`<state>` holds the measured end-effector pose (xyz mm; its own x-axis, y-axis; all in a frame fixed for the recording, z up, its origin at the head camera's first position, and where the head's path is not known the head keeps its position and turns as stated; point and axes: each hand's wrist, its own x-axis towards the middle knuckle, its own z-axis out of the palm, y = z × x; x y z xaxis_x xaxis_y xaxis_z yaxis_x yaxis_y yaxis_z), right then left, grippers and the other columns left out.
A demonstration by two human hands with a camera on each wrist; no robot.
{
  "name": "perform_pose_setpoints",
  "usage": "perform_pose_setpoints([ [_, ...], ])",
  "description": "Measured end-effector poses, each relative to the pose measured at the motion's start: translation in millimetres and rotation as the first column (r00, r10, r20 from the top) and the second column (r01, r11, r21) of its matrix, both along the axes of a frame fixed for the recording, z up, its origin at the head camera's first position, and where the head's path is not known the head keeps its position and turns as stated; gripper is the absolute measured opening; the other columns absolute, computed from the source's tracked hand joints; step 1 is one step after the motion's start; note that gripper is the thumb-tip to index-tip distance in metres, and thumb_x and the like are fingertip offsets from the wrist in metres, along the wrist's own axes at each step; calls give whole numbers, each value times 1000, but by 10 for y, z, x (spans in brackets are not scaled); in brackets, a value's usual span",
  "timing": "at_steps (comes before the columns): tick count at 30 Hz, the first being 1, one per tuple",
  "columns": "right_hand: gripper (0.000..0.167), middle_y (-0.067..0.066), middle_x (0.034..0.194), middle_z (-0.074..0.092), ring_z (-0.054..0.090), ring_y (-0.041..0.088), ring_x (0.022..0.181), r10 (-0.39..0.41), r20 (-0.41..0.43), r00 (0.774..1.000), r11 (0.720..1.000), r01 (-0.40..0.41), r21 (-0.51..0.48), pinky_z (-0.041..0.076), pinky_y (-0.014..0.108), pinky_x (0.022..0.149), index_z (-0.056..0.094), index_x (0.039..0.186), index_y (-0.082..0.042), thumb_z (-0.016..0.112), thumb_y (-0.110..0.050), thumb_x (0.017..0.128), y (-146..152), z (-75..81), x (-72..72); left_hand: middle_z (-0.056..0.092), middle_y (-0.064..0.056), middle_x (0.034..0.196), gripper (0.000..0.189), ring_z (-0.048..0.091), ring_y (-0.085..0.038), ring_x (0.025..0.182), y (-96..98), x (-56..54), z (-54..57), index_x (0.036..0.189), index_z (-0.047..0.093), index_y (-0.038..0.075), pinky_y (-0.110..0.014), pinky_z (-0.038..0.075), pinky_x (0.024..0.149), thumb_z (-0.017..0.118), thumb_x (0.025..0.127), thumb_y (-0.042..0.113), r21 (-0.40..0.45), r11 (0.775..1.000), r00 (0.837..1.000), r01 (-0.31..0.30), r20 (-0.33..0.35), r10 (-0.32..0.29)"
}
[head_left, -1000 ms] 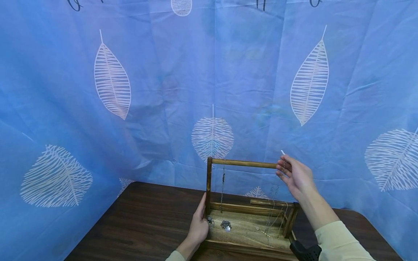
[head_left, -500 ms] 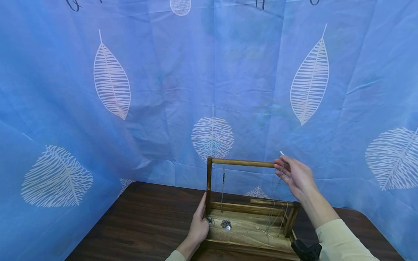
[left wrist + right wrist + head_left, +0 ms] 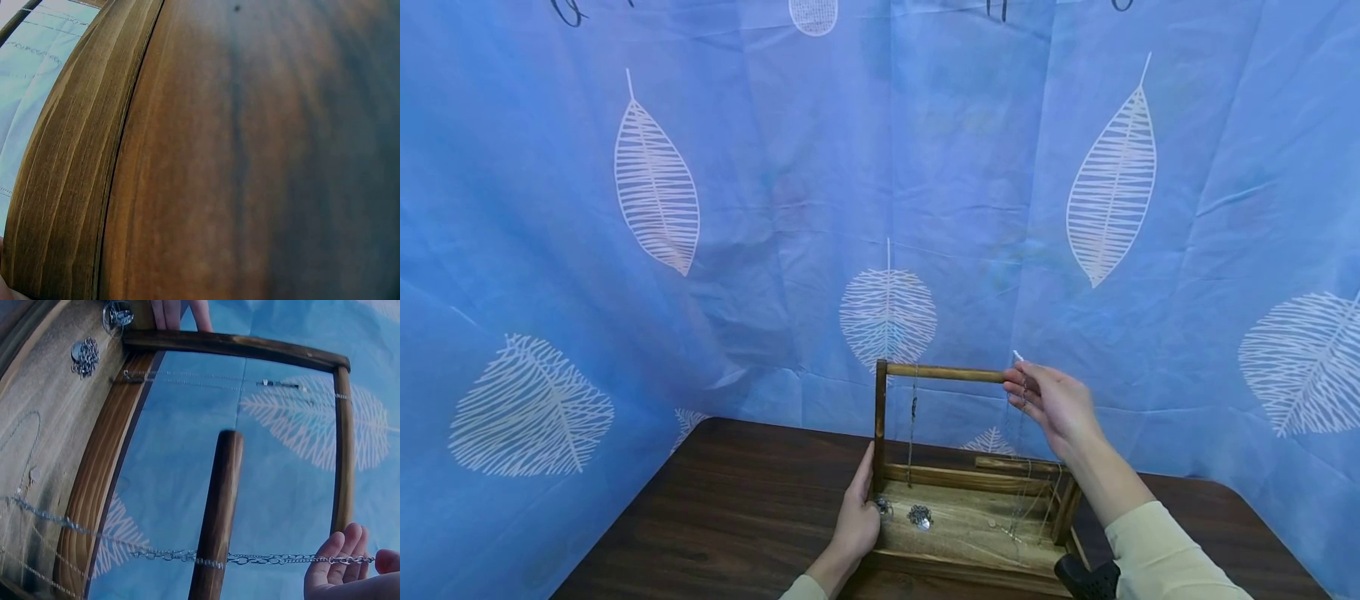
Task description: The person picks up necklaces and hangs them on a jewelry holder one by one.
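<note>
My left hand [image 3: 854,518] lies along the left end of a wooden jewelry stand [image 3: 880,425], fingers straight against its post. Between thumb and fingertips, my right hand [image 3: 1063,410] pinches a silver chain necklace [image 3: 269,558] at the right end of the stand's upper bar [image 3: 947,374]. From there the necklace hangs past the short lower bar [image 3: 219,487] toward the tray; a pale end sticks up above the fingers. Another necklace [image 3: 913,425] hangs from the upper bar's left part. In the left wrist view, only the stand's side [image 3: 81,144] and a bit of fingertip show.
The stand's tray [image 3: 955,533] holds a bunched chain with a round pendant [image 3: 919,517] and a silvery piece [image 3: 883,507] in the left corner. Thin chains [image 3: 1048,500] hang at its right end. A dark wooden table [image 3: 722,517] carries the stand, before a blue leaf-print cloth [image 3: 775,208].
My right hand has moved left along the upper bar with the necklace in its fingers, and the hanging strands have shifted left with it. The left hand has stayed put.
</note>
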<state>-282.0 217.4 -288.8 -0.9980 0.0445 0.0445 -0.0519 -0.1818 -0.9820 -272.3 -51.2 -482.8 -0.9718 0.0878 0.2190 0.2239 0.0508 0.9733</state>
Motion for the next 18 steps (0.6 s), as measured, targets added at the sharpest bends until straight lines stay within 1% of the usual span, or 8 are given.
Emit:
perform_pose_setpoints([
  [7, 52, -4, 102, 73, 69, 10, 100, 20, -18, 1000, 999, -20, 40, 54, 27, 90, 42, 148, 5, 52, -24, 106, -211, -45, -4, 7, -16, 167, 100, 7, -41, 151, -3, -5, -19, 163, 14, 21, -64, 13, 115, 23, 77, -28, 1, 1000, 1000, 7, -2, -7],
  [14, 42, -1, 104, 75, 70, 10, 95, 36, -28, 999, 996, -33, 79, 54, 31, 91, 53, 139, 4, 53, -22, 106, -443, -121, -7, 8, -17, 167, 100, 8, -41, 150, -4, -7, -24, 163, 14, 20, -64, 13, 115, 22, 77, -28, 5, 1000, 1000, 7, -15, -6],
  [18, 40, 1, 106, 74, 70, 12, 96, 43, -32, 999, 996, -40, 78, 54, 31, 90, 56, 136, 3, 54, -22, 105, -564, -147, -20, 8, -17, 167, 100, 9, -42, 150, -7, -10, -25, 163, 14, 21, -64, 13, 115, 22, 76, -28, 6, 1000, 1000, 6, -12, -6],
])
